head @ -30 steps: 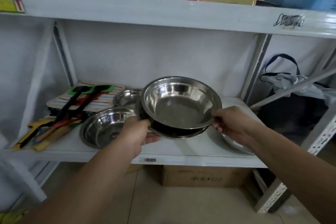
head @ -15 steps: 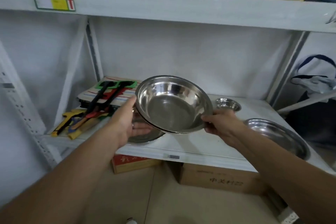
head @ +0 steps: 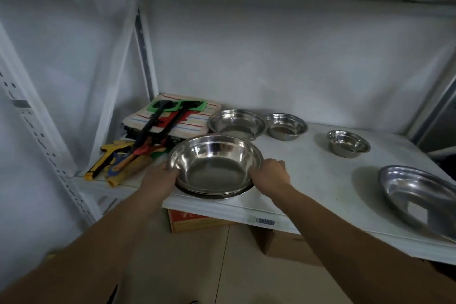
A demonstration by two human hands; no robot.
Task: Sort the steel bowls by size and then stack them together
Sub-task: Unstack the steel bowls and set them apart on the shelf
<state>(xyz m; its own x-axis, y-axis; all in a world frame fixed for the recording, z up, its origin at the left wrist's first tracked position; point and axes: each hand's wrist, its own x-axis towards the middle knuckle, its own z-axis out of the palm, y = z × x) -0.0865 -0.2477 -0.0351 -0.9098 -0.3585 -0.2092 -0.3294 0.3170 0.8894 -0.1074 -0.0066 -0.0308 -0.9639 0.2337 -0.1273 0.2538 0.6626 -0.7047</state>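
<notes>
Steel bowl (head: 214, 165) nested on stack; L hand (head: 161, 177), R hand (head: 270, 175) fingers grasping rim

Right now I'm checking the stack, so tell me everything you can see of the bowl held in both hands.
The held bowl is shiny steel, round, wide and shallow, with a flat bottom and rolled rim. It sits upright, empty, nested on another steel bowl whose rim shows beneath it, at the front edge of the white shelf. The left hand grips its left rim and the right hand its right rim.
</notes>
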